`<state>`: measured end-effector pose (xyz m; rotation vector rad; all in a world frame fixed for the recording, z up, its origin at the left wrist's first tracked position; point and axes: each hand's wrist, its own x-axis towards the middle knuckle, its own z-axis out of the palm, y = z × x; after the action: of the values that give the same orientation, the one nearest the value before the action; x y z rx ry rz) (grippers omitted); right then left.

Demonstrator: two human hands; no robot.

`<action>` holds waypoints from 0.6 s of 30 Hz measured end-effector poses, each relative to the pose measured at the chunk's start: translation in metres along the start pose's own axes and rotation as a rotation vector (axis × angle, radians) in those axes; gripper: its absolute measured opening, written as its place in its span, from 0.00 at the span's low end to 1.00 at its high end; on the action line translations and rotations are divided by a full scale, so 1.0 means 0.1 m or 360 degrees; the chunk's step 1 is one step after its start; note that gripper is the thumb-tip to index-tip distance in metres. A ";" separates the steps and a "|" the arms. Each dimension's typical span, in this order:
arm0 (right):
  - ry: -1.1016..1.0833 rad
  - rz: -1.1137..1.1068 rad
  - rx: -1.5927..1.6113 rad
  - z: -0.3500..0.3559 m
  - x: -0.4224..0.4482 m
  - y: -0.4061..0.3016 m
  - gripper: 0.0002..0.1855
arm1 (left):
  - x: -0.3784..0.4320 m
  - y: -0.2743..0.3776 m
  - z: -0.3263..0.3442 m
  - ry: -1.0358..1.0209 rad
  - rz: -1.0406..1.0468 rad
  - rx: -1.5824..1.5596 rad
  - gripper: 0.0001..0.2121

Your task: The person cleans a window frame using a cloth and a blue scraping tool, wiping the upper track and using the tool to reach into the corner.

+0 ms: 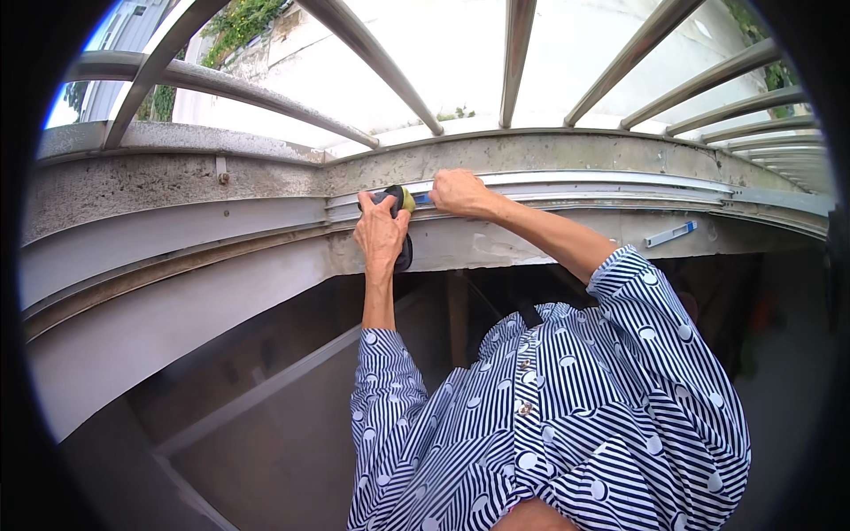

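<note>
My left hand holds a dark cloth-like thing with a yellow-green part at the left end of the metal window track. The dark part hangs down over the inner sill. Just to its right, my right hand is closed on a small blue tool, whose blue end rests in or over the track, pointing left at the yellow-green part. Most of that tool is hidden in my fist, so its kind cannot be told. A white and blue snap-off utility knife or similar tool lies on the inner sill to the right.
Metal bars stand beyond the stained concrete outer ledge. The side window frame runs off to the left. The inner sill ends in an edge in front of me, above a dark interior. Plants and a pale wall show outside.
</note>
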<state>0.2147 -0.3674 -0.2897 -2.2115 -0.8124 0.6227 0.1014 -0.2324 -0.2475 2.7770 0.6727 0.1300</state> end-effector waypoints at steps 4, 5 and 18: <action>0.0068 -0.0101 0.0086 0.12 0.11 0.03 0.16 | 0.04 0.03 -0.02 -0.0051 -0.0046 -0.0017 0.12; -0.0046 -0.0017 0.0258 0.09 0.09 0.06 0.15 | 0.03 0.00 -0.01 0.0004 -0.0093 -0.0122 0.13; -0.0019 0.0571 0.1847 -0.89 -0.35 0.26 0.17 | 0.02 -0.73 0.01 0.0265 -0.0363 -0.1053 0.14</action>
<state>0.2557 -0.4455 -0.2445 -1.2503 0.0344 0.9570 0.0715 -0.1700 -0.2700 2.0593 0.8045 0.4498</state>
